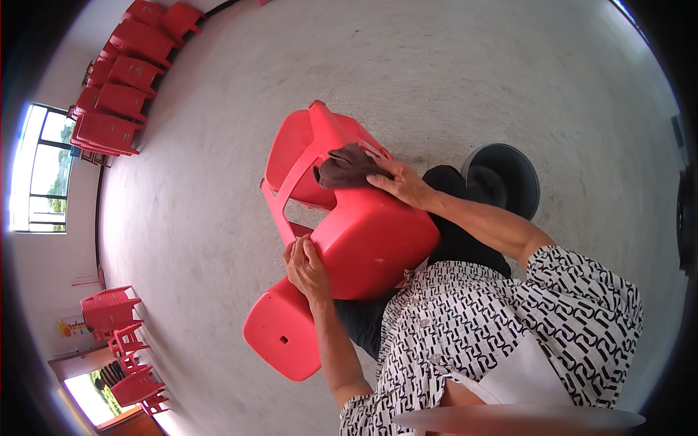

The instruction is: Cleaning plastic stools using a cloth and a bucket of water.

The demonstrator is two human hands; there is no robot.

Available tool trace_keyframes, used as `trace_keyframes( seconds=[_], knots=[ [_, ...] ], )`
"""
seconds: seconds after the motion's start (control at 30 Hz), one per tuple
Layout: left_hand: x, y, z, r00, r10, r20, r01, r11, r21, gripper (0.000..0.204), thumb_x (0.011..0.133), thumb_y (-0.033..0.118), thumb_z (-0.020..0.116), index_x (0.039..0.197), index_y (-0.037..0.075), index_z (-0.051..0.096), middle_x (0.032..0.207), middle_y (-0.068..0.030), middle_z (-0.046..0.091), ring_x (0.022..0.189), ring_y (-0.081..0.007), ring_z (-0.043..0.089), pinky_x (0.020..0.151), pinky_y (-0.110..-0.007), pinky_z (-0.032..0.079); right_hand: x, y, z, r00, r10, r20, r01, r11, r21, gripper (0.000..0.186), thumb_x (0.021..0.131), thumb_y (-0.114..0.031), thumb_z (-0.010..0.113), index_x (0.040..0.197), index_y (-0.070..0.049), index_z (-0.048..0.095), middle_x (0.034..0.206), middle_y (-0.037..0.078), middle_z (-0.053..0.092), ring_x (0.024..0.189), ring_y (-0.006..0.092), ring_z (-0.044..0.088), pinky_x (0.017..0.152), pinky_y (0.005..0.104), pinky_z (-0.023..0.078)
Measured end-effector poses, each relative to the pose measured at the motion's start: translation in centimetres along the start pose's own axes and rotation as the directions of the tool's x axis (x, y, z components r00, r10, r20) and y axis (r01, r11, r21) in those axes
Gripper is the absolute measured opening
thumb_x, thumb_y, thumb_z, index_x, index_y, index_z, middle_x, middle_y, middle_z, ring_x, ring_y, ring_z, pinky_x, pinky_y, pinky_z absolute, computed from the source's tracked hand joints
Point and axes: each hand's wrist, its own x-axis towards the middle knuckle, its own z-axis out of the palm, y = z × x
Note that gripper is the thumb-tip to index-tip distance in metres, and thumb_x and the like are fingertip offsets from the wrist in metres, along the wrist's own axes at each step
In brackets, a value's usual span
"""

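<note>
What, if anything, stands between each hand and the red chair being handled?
A dark brown cloth lies between at least part of the right hand and the red chair. Nothing visible stands between the left hand and the chair; it touches the chair directly.

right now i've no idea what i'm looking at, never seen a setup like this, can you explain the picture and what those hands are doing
There's no machine here: these are a person's own bare hands. The single picture comes from a wide fisheye camera on that person's head, looking down, which is why straight edges bend near the rim.

In front of the body is a red plastic chair. The right hand holds a dark brown cloth against it. The left hand is at the chair's edge, fingers bent; how firmly it grips, I can't tell.

On the grey floor stands a dark bucket, to the person's right. More red chairs stand along the wall at left.
</note>
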Motion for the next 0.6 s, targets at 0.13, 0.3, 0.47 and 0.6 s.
trace_keyframes(
  seconds=[0.13, 0.3, 0.47, 0.6],
  knots=[
    [0.9, -1.3, -0.2, 1.0, 0.009, 0.015, -0.009, 1.0, 0.005, 0.034, 0.1, 0.027, 0.048, 0.105, 0.005, 0.073, 0.102, -0.015, 0.07, 0.109, -0.0317, 0.06, 0.096, -0.043, 0.047, -7.8, -2.6, 0.1, 0.998, 0.058, -0.005, -0.057, 0.996, 0.067, 0.044, 0.096, -0.029, 0.061, 0.128, 0.0, 0.058, 0.118, 0.018, 0.064, 0.113, 0.0291, 0.061, 0.097, 0.0359, 0.045],
    [1.4, -2.0, -0.9, 0.999, -0.032, 0.027, 0.032, 0.999, -0.025, 0.043, 0.099, 0.036, 0.047, 0.107, 0.002, 0.072, 0.109, -0.0198, 0.068, 0.111, -0.0347, 0.058, 0.097, -0.044, 0.044, -8.7, -2.0, 2.4, 0.982, -0.079, -0.172, 0.078, 0.997, -0.013, 0.043, 0.098, -0.029, 0.059, 0.128, 0.001, 0.055, 0.11, 0.021, 0.065, 0.105, 0.0311, 0.063, 0.09, 0.0384, 0.047],
    [1.4, -3.4, -0.4, 0.999, -0.018, 0.031, 0.019, 0.999, -0.05, 0.039, 0.1, 0.031, 0.048, 0.107, 0.002, 0.072, 0.106, -0.0186, 0.069, 0.109, -0.0336, 0.059, 0.096, -0.044, 0.045, -2.3, -0.5, 2.5, 0.994, -0.049, -0.094, 0.044, 0.998, -0.055, 0.042, 0.098, -0.032, 0.057, 0.125, 0.001, 0.056, 0.113, 0.027, 0.063, 0.103, 0.0447, 0.059, 0.089, 0.0437, 0.048],
    [0.6, -3.3, -0.1, 0.999, 0.032, -0.002, -0.032, 0.999, -0.043, 0.035, 0.1, 0.026, 0.049, 0.104, 0.001, 0.073, 0.103, -0.017, 0.07, 0.106, -0.0326, 0.06, 0.095, -0.044, 0.046, 5.4, 3.1, 2.6, 0.984, -0.088, -0.155, 0.048, 0.968, -0.247, 0.043, 0.1, -0.036, 0.052, 0.126, -0.002, 0.057, 0.116, 0.027, 0.063, 0.108, 0.0438, 0.06, 0.09, 0.0483, 0.048]
  ],
)
